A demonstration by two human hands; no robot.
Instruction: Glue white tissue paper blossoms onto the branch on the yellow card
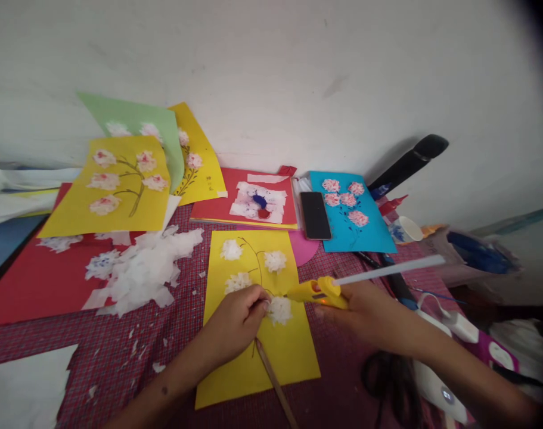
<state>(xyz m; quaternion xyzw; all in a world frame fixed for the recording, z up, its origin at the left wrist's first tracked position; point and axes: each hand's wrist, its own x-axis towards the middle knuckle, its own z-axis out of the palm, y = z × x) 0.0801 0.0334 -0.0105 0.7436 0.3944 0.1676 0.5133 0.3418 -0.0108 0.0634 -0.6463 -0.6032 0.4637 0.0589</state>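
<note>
My left hand (233, 319) is closed in a pinch over the yellow sheet (235, 378), with a small piece of white tissue paper (267, 302) at its fingertips. In my right hand (369, 313) is a yellow hot glue gun (318, 291), a long glue stick (391, 269) poking out of its back. Its nozzle points left, close to my left fingertips and a white paper flower (280, 310). More white flowers (275, 260) sit along a drawn stem on the sheet. A pencil (275, 381) lies across its lower part.
Torn white tissue (141, 271) is heaped at left on a red sheet (39, 289). Finished flower pictures (119, 185) lean by the wall. A phone (315, 214) rests beside a blue flower card (372, 229). A paper cup (405, 230) and a white power strip (436, 381) are at right.
</note>
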